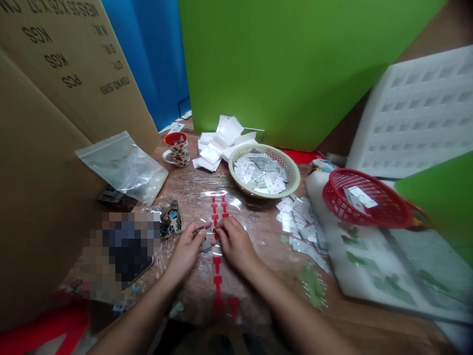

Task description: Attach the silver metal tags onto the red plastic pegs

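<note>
Both hands work close together over a clear plastic sheet (242, 209) that bears rows of red T-shaped stickers (217, 266). My left hand (190, 249) is closed on a small grey plate (206, 244), which sticks out past its thumb and fingers. Just to the right, my right hand (235, 242) has its fingertips pinched together at the red sticker column; whatever they hold is too small or hidden to make out. Beyond the hands stands a cream basket (294, 183) heaped with flat silvery plates (262, 172).
Loose plates (301, 222) lie right of the basket, near a green piece (312, 286). A red basket (384, 217) sits on white foam (343, 276). Leftward are a mug (179, 155), a zip bag (125, 162), a bag of small parts (172, 219) and a tall carton (74, 108).
</note>
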`<move>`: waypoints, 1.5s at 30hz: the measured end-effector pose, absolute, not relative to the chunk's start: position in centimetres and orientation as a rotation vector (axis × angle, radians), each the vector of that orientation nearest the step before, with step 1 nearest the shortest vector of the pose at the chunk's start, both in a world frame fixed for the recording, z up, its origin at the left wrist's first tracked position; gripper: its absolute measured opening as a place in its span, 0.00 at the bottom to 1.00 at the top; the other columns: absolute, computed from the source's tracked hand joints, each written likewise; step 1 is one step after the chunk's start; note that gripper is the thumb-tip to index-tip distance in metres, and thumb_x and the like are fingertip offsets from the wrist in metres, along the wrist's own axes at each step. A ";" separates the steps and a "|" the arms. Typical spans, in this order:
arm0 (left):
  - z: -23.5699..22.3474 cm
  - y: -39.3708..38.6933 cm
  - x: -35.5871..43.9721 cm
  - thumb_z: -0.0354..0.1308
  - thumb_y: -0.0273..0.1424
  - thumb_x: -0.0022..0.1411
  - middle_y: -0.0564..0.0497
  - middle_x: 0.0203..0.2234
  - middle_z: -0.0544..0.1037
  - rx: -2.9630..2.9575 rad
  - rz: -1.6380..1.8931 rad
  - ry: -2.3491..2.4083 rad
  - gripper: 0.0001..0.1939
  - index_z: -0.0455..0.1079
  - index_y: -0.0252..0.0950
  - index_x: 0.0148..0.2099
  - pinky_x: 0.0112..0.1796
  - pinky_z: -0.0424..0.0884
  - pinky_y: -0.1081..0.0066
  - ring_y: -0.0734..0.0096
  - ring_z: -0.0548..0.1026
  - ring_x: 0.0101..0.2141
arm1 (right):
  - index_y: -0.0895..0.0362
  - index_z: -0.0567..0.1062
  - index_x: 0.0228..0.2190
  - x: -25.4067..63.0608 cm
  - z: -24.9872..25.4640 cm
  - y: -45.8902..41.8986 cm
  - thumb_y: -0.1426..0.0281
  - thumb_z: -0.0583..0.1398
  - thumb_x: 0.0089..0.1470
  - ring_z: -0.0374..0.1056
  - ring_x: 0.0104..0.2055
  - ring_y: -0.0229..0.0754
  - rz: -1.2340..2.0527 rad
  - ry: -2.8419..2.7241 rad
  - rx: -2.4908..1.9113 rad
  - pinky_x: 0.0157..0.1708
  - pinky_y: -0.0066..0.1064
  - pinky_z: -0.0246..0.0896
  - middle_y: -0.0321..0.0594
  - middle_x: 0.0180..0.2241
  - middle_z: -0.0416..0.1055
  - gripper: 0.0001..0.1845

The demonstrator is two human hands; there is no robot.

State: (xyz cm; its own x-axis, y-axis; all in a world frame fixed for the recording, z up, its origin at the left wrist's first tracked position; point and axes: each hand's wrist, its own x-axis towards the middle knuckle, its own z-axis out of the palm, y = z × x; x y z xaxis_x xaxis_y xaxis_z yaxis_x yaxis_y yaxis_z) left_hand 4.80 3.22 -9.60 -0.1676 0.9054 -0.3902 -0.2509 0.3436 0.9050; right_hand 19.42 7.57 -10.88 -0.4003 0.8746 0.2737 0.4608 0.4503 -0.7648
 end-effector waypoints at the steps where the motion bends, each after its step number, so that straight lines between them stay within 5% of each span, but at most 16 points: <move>1: -9.6 3.3 4.8 0.62 0.41 0.53 0.44 0.46 0.76 0.656 1.169 1.350 0.18 0.70 0.35 0.42 0.36 0.73 0.66 0.70 0.78 0.30 | 0.55 0.71 0.31 19.6 -10.6 7.5 0.75 0.53 0.59 0.67 0.37 0.41 0.828 -1.976 -1.103 0.39 0.32 0.63 0.40 0.33 0.70 0.07; 8: -8.0 2.4 5.7 0.61 0.39 0.55 0.45 0.39 0.78 0.587 1.174 1.277 0.15 0.65 0.34 0.39 0.31 0.72 0.68 0.71 0.77 0.26 | 0.56 0.72 0.33 21.8 -6.4 6.7 0.67 0.59 0.56 0.69 0.33 0.39 1.230 -1.416 -1.110 0.34 0.29 0.65 0.37 0.31 0.73 0.05; 12: -5.3 1.4 6.9 0.62 0.26 0.51 0.47 0.34 0.79 0.486 1.037 1.085 0.21 0.63 0.35 0.48 0.28 0.71 0.71 0.67 0.78 0.28 | 0.55 0.73 0.30 22.9 -4.1 5.5 0.68 0.64 0.50 0.69 0.32 0.38 1.388 -1.402 -1.107 0.33 0.29 0.65 0.35 0.29 0.73 0.04; 15: -4.1 0.9 7.5 0.60 0.21 0.48 0.47 0.35 0.78 0.460 0.938 1.018 0.29 0.61 0.36 0.53 0.27 0.71 0.70 0.64 0.78 0.31 | 0.55 0.74 0.29 23.3 -3.7 4.8 0.70 0.64 0.50 0.69 0.33 0.39 1.369 -1.499 -1.129 0.35 0.30 0.64 0.35 0.30 0.73 0.03; 21: -3.9 0.5 8.0 0.57 0.21 0.50 0.45 0.31 0.78 0.558 0.882 0.974 0.19 0.67 0.30 0.47 0.27 0.69 0.73 0.67 0.77 0.30 | 0.55 0.75 0.30 23.6 -4.2 4.1 0.71 0.63 0.51 0.68 0.33 0.39 1.280 -1.651 -1.126 0.35 0.31 0.64 0.36 0.32 0.70 0.01; 27: -3.6 0.6 8.1 0.58 0.22 0.50 0.46 0.28 0.78 0.568 0.885 0.963 0.18 0.70 0.30 0.46 0.27 0.69 0.73 0.67 0.76 0.29 | 0.54 0.75 0.31 23.4 -4.4 3.9 0.72 0.62 0.52 0.66 0.29 0.36 1.243 -1.668 -1.107 0.28 0.28 0.62 0.36 0.32 0.68 0.01; 45: -3.2 0.7 8.2 0.57 0.22 0.49 0.46 0.28 0.79 0.581 0.864 0.955 0.20 0.72 0.30 0.47 0.26 0.68 0.76 0.74 0.73 0.25 | 0.54 0.76 0.31 23.6 -4.3 4.0 0.75 0.62 0.52 0.68 0.35 0.40 1.137 -1.759 -1.048 0.35 0.31 0.64 0.36 0.31 0.70 0.04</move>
